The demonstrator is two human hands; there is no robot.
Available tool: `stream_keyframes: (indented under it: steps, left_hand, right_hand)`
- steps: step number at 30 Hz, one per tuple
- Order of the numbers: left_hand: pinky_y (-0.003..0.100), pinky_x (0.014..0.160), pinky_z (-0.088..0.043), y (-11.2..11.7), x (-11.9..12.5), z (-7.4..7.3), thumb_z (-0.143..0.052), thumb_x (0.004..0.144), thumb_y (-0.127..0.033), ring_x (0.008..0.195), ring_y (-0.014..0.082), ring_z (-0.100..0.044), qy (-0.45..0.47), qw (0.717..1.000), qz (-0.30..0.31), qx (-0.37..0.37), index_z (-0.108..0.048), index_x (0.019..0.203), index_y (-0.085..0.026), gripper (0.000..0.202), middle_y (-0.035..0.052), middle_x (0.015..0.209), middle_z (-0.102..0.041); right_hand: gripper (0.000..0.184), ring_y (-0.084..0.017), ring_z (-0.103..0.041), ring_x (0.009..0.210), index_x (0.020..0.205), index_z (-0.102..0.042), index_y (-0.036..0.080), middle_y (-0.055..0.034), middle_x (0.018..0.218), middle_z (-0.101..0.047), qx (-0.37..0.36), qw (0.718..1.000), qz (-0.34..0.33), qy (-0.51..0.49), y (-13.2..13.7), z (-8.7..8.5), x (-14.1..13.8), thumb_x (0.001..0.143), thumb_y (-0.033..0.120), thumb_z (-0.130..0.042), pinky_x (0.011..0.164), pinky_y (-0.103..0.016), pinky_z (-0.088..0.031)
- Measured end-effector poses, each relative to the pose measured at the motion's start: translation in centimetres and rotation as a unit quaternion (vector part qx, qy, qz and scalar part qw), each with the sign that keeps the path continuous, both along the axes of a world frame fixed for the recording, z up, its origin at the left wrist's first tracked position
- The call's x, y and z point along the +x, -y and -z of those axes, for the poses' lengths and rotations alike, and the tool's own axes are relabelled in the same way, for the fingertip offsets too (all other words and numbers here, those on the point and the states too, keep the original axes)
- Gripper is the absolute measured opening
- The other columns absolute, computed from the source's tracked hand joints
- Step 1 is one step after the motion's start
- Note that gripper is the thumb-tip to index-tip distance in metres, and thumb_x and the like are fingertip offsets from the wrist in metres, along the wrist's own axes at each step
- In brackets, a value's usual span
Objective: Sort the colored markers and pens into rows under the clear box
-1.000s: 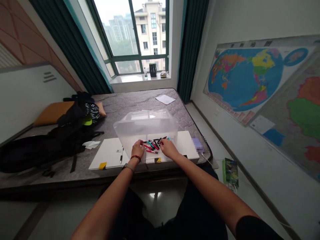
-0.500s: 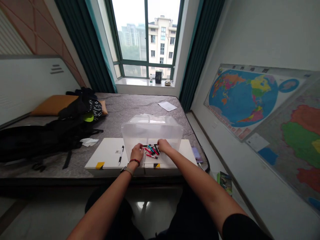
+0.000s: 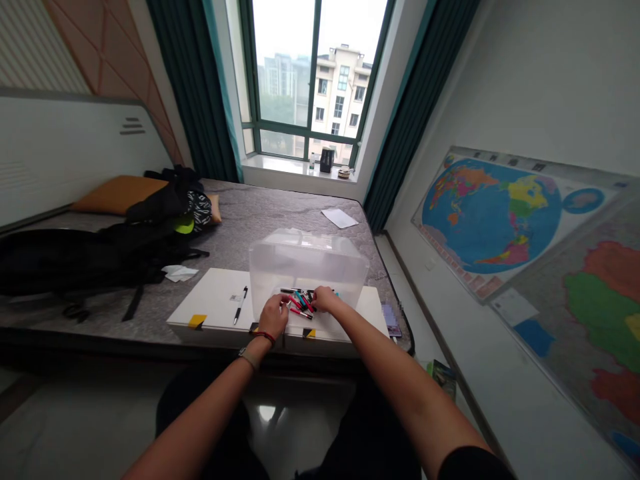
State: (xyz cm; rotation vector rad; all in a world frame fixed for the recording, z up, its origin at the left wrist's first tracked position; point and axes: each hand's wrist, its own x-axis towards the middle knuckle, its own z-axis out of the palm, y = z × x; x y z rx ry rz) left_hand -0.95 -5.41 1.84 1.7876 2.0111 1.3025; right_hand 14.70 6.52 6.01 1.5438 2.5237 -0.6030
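A loose heap of pens (image 3: 302, 305), with red, black and teal barrels, lies at the mouth of a translucent plastic box (image 3: 310, 267) tipped on its side. From the left, my left hand (image 3: 274, 316) reaches to the heap's edge, thumb and fingertips drawn together; whatever is between them is too small to make out. On the opposite side, my right hand (image 3: 325, 299) has its fingers curled down closed at the dark pens, partly hiding them. A single black-and-white pen (image 3: 241, 305) lies apart, left of the box.
White flat boxes (image 3: 210, 293) with yellow-black corner marks lie beneath, on a grey mattress (image 3: 270, 203). A black bag (image 3: 90, 263) and crumpled tissue (image 3: 179, 273) are at left. A paper sheet (image 3: 340, 218) lies behind; a purple booklet (image 3: 391, 321) is at right.
The view has tilted and shifted a little. Both hands stay at the pen heap; the left fingers have shifted slightly at its edge, and the pens lie a little differently.
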Motion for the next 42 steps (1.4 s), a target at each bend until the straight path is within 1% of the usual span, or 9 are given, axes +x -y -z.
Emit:
stream_keyframes:
  steps: [8, 12, 15, 19, 24, 27, 31, 35, 42]
  left_hand:
    - [0.035, 0.087, -0.047, -0.1, 0.9, -0.8, -0.051, 0.080, -0.010, 0.096, 0.0215, -0.056, -0.138, 0.982, 0.124, -0.033, -0.064, 0.094, -0.020, 0.022, 0.0069, 0.097, -0.064]
    - [0.035, 0.086, -0.046, -0.6, 0.7, -0.9, -0.056, 0.080, -0.013, 0.098, 0.0226, -0.056, -0.183, 0.969, 0.151, -0.065, -0.068, 0.091, -0.023, 0.020, 0.0070, 0.097, -0.063]
    - [0.036, 0.087, -0.046, -1.2, 0.6, -1.4, -0.059, 0.078, -0.014, 0.100, 0.0241, -0.056, -0.202, 0.960, 0.171, -0.091, -0.070, 0.085, -0.026, 0.017, 0.0069, 0.095, -0.064]
    - [0.036, 0.092, -0.044, -1.9, 0.2, -2.1, -0.060, 0.080, -0.018, 0.102, 0.0240, -0.057, -0.178, 0.956, 0.193, -0.131, -0.070, 0.082, -0.027, 0.014, 0.0074, 0.096, -0.065]
    - [0.031, 0.093, -0.045, -2.2, -0.2, -1.9, -0.066, 0.078, -0.023, 0.098, 0.0213, -0.060, -0.117, 0.966, 0.196, -0.124, -0.070, 0.078, -0.028, 0.006, 0.0066, 0.093, -0.065]
    - [0.032, 0.093, -0.045, -2.3, -0.3, -1.5, -0.067, 0.078, -0.024, 0.097, 0.0215, -0.060, -0.122, 0.968, 0.188, -0.113, -0.070, 0.075, -0.027, 0.005, 0.0067, 0.091, -0.065]
    - [0.034, 0.093, -0.044, -2.1, -0.5, -1.2, -0.060, 0.084, -0.023, 0.098, 0.0222, -0.059, -0.158, 0.964, 0.188, -0.100, -0.070, 0.078, -0.027, 0.013, 0.0072, 0.094, -0.065]
    - [0.033, 0.094, -0.045, -1.6, -0.7, -0.6, -0.061, 0.082, -0.021, 0.100, 0.0211, -0.059, -0.131, 0.974, 0.160, -0.093, -0.070, 0.086, -0.028, 0.012, 0.0061, 0.099, -0.064]
    - [0.037, 0.098, -0.046, -1.0, -0.9, 1.9, -0.055, 0.083, -0.016, 0.105, 0.0209, -0.057, -0.063, 0.992, 0.098, -0.047, -0.067, 0.105, -0.023, 0.026, 0.0080, 0.107, -0.061]
  right_hand:
    - [0.011, -0.017, -0.067, 0.085, 0.088, -0.070, 0.017, -0.0090, 0.090, -0.073, 0.049, 0.992, 0.038, -0.109, 1.0, -0.6, 1.6, 0.083, 0.017, -0.060, 0.074, -0.022, -0.047]
    - [0.017, -0.012, -0.065, 0.061, 0.100, -0.063, 0.017, -0.0054, 0.081, -0.072, -0.046, 0.967, 0.103, -0.230, 1.6, -1.4, 2.2, 0.090, 0.015, -0.050, 0.059, -0.020, -0.049]
    - [0.022, -0.010, -0.064, 0.057, 0.105, -0.060, 0.017, -0.0047, 0.084, -0.072, -0.101, 0.950, 0.119, -0.271, 1.6, -2.4, 2.3, 0.091, 0.011, -0.044, 0.053, -0.018, -0.049]
    - [0.029, -0.010, -0.067, 0.062, 0.110, -0.061, 0.018, -0.0048, 0.090, -0.073, -0.061, 0.971, 0.092, -0.214, 0.7, -4.4, 1.9, 0.089, 0.008, -0.043, 0.057, -0.017, -0.050]
    - [0.020, -0.014, -0.068, 0.067, 0.099, -0.070, 0.017, -0.0065, 0.083, -0.074, -0.011, 0.999, -0.036, -0.026, -0.7, -5.7, 0.9, 0.083, 0.015, -0.058, 0.064, -0.019, -0.048]
    - [0.014, -0.018, -0.069, 0.072, 0.087, -0.074, 0.016, -0.0077, 0.079, -0.074, -0.019, 0.997, -0.074, 0.005, -1.0, -5.0, 0.4, 0.076, 0.014, -0.066, 0.066, -0.021, -0.048]
    - [0.019, -0.019, -0.068, 0.088, 0.091, -0.075, 0.020, -0.0063, 0.093, -0.074, 0.006, 0.991, -0.132, 0.017, -0.9, -3.4, -0.1, 0.073, 0.018, -0.070, 0.074, -0.021, -0.047]
    - [0.020, -0.021, -0.067, 0.091, 0.092, -0.075, 0.021, -0.0071, 0.096, -0.074, 0.033, 0.984, -0.171, 0.034, -0.6, -1.9, -0.4, 0.073, 0.020, -0.070, 0.075, -0.022, -0.047]
    - [0.017, -0.023, -0.067, 0.089, 0.091, -0.075, 0.018, -0.0118, 0.094, -0.073, 0.066, 0.977, -0.194, 0.059, -0.7, -0.5, -1.2, 0.077, 0.021, -0.065, 0.074, -0.023, -0.046]
